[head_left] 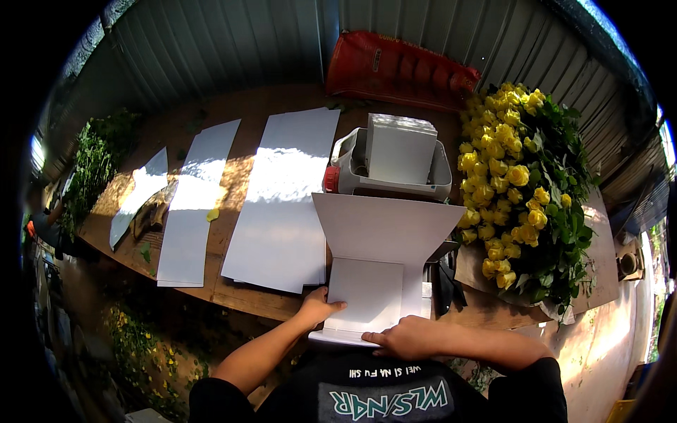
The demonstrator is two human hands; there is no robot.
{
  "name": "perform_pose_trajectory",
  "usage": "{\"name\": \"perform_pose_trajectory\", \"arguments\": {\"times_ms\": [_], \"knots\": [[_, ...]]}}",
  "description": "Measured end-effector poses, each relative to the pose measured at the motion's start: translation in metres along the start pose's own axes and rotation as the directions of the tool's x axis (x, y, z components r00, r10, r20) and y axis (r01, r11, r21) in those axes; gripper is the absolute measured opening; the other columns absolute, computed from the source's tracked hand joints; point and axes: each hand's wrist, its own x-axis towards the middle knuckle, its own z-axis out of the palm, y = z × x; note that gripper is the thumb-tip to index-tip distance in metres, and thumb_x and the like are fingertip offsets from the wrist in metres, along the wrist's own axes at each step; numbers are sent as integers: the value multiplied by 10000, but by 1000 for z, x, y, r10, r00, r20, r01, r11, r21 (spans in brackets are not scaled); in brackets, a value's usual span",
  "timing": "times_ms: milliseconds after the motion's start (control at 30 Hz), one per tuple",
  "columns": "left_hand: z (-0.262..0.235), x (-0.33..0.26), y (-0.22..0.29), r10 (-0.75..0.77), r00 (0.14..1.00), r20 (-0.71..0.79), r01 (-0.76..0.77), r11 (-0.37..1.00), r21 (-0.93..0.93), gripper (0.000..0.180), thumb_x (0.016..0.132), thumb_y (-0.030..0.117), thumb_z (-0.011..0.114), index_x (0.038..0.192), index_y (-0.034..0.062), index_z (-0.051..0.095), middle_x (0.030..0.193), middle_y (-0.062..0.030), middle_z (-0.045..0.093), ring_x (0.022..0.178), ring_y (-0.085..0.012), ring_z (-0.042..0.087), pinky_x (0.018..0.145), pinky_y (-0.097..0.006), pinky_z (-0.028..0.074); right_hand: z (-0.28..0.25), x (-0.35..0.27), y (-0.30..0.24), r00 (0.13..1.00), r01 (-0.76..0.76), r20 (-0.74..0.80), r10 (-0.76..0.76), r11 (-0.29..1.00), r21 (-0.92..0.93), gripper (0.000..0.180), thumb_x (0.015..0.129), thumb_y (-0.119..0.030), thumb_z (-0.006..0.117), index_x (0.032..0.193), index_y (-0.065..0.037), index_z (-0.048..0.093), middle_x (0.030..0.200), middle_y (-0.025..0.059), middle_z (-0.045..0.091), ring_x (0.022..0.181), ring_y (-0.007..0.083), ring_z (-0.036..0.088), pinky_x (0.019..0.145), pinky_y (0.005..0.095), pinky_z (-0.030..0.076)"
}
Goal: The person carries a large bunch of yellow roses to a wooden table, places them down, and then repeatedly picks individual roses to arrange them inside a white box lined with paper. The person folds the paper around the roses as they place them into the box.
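Observation:
A large white paperboard sheet (388,224) lies in front of me at the table's near edge, its far end flaring wide. On top of it rests a smaller, squarish white card (368,290). My left hand (319,309) grips the left side of the sheet and card, thumb over the top, the other fingers partly hidden beneath. At the near edge, which is bent up into a narrow fold, my right hand (405,337) pinches the sheet with its fingertips pointing left. The underside of the sheet is hidden.
Beyond the sheet, a cut-open plastic jug (441,176) with a red cap holds a stack of white cards (402,151). Yellow roses (504,176) are heaped at right. White sheets (282,204) lie left. A red bag (395,70) leans on the metal wall (233,49); a black object (446,285) sits near my right.

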Motion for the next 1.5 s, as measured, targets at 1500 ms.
{"name": "perform_pose_trajectory", "arguments": {"times_ms": [1500], "knots": [[94, 10, 216, 660, 557, 504, -430, -290, 855, 655, 714, 204, 623, 1252, 13, 302, 1298, -177, 306, 1234, -312, 243, 1001, -492, 153, 89, -18, 208, -41, -605, -845, 534, 659, 446, 672, 696, -233, 613, 1240, 10, 302, 1244, 259, 283, 1098, 388, 312, 914, 461, 287]]}}
